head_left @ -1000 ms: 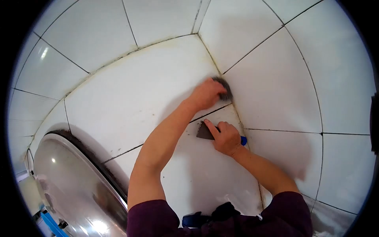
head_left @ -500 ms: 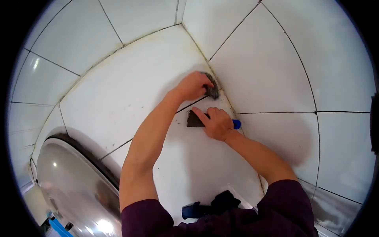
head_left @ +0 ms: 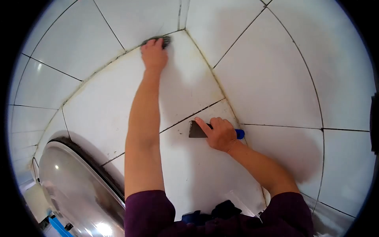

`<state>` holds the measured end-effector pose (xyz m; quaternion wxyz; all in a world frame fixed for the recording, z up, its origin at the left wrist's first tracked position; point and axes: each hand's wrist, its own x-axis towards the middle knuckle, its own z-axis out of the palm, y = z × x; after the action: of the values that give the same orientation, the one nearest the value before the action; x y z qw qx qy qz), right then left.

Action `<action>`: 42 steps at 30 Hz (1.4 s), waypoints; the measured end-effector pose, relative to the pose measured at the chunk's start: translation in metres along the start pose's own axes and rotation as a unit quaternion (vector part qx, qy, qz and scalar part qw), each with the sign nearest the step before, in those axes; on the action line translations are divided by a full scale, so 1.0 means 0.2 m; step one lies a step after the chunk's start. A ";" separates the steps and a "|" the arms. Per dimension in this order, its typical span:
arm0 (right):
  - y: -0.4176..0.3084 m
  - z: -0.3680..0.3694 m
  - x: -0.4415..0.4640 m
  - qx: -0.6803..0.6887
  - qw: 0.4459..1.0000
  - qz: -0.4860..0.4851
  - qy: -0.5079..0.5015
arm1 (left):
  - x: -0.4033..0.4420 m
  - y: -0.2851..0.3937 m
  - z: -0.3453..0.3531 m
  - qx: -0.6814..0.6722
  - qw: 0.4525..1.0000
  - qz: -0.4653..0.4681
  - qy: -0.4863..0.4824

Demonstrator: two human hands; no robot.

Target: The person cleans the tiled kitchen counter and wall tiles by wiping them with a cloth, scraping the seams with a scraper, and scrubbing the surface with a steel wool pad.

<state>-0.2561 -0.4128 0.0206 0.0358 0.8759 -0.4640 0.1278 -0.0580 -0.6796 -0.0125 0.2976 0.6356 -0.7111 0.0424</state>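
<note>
My left hand (head_left: 154, 58) is stretched far forward, its fingers closed over a grey steel wool scrubber (head_left: 166, 40). The scrubber presses on the seam where the white tiled ledge (head_left: 189, 75) meets the back wall, left of the corner. Nearer to me, my right hand (head_left: 221, 134) grips a scraper (head_left: 197, 129) with a flat dark blade and a blue handle. Its index finger lies along the blade, which points left over the ledge, just below a dark grout line. Part of the handle is hidden by the palm.
A large shiny metal dome (head_left: 73, 181) stands at the lower left, with a dark grimy rim against the ledge. White tiled walls (head_left: 272, 71) rise at the back and right. Dark blue cloth (head_left: 213, 213) lies close to my body. Yellowish stains run along the seams.
My left hand has moved the steel wool scrubber from the right-hand seam forward and left to the back seam. My right hand keeps the scraper in nearly the same place.
</note>
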 end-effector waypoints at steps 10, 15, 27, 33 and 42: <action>-0.01 0.00 0.00 0.003 0.999 -0.005 0.040 | -0.66 0.38 -0.37 -0.347 0.842 0.243 -0.333; -0.01 0.01 0.00 -0.014 0.999 0.005 0.030 | -0.74 0.00 -0.72 -0.453 0.871 -0.114 -0.154; -0.04 0.01 0.01 0.006 0.999 0.031 -0.027 | -1.21 0.46 -0.66 -0.177 0.976 -0.085 -0.094; -0.01 0.02 0.00 -0.015 0.998 0.035 -0.053 | -1.33 -0.17 -0.90 -0.059 0.984 -0.139 0.096; -0.02 0.03 0.01 -0.013 0.996 0.035 -0.076 | -1.39 0.16 -0.90 -0.045 0.989 -0.106 -0.097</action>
<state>-0.2511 -0.4130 0.0156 0.0074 0.8658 -0.4971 0.0564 -0.0164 -0.3501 0.0131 0.2585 0.6941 -0.6666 -0.0834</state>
